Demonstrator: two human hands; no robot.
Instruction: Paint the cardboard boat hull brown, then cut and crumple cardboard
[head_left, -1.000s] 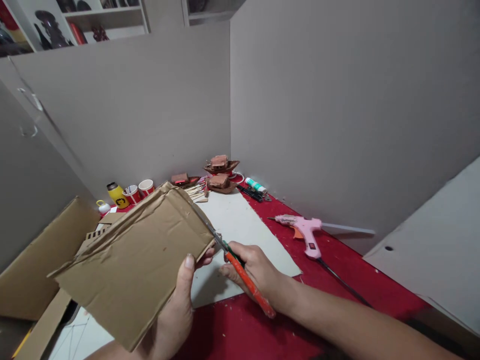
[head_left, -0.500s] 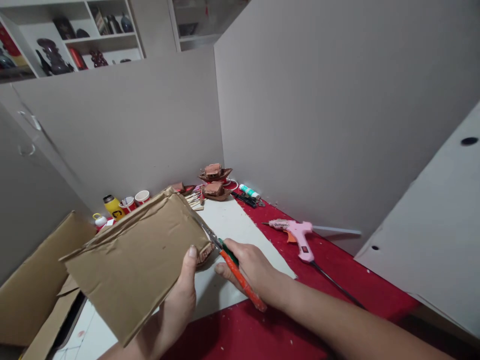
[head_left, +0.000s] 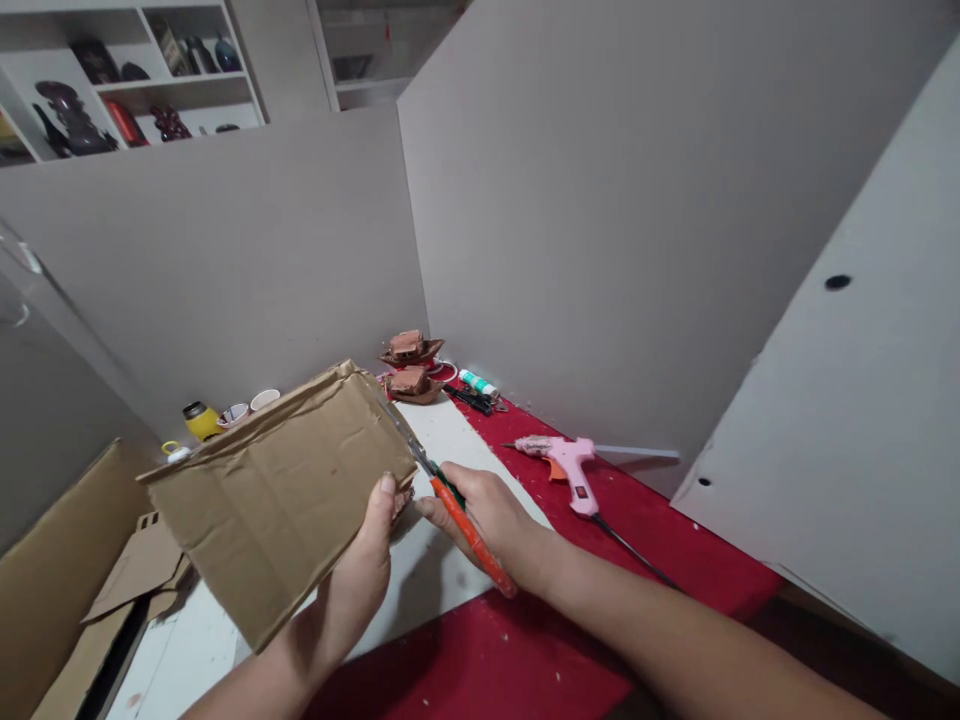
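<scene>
My left hand [head_left: 358,575] grips the lower right edge of a creased brown cardboard sheet [head_left: 277,495], holding it tilted above the table with the thumb on its face. My right hand [head_left: 487,515] is closed round the orange and green handles of a pair of scissors [head_left: 442,490]. The metal blades run up along the cardboard's right edge. Both hands hover over a white board [head_left: 450,440] lying on the red tabletop [head_left: 525,660].
A pink glue gun [head_left: 562,462] with a black cord lies right of the hands. Small brown model boats [head_left: 411,365], a green-white tube [head_left: 478,383], a yellow bottle [head_left: 201,420] and cups stand at the back. Cardboard pieces [head_left: 52,580] lie left. Grey panels enclose the desk.
The view has tilted up and shifted, so hands and cardboard sit a little lower and left. The scissors stay at the cardboard's right edge; both grips are unchanged.
</scene>
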